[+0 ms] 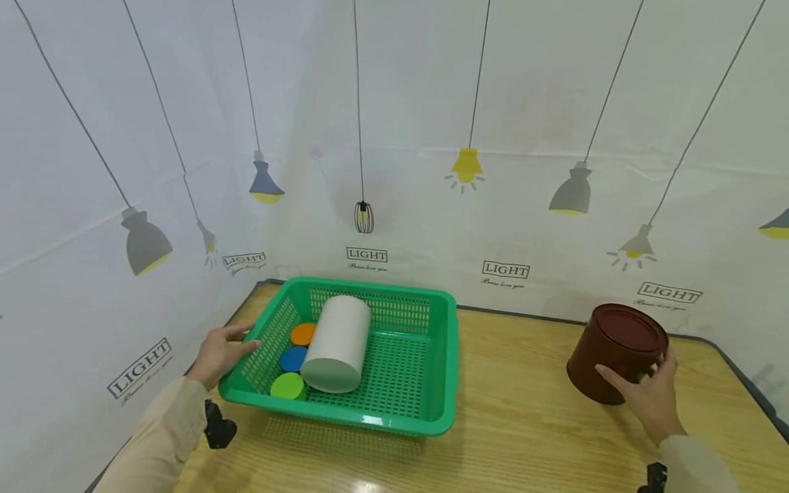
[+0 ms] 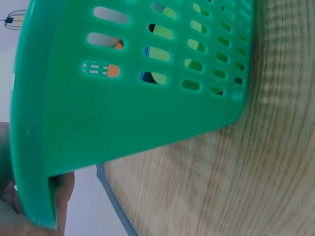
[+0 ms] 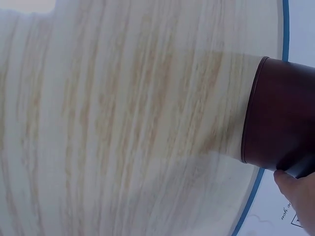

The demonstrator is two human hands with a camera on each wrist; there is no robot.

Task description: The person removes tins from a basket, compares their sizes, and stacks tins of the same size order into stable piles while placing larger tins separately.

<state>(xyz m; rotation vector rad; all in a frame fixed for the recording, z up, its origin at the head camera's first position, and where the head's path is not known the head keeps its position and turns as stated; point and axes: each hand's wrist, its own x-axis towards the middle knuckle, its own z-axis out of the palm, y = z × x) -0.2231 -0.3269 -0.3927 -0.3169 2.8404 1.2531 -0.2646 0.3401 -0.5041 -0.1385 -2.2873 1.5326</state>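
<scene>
A green plastic basket [image 1: 335, 418] stands on the table at left, holding a white cylinder [image 1: 339, 339] lying on its side. Along the basket's left wall are an orange round piece [image 1: 303, 333], a blue one [image 1: 292, 358] and a lime-green one [image 1: 288, 386]. My left hand [image 1: 220, 352] grips the basket's left rim, and the left wrist view shows fingers under that rim [image 2: 30, 128]. At the right, my right hand [image 1: 647, 394] holds a dark brown cylindrical canister [image 1: 607, 359], thumb on its near side. The canister tilts, its recessed round end facing up.
The wood-grain table [image 1: 511, 404] spreads between the basket and the canister. A pale curtain [image 1: 419, 226] printed with hanging lamps and LIGHT labels closes off the back and left sides. The table's dark edge [image 1: 524, 315] runs along the curtain's foot.
</scene>
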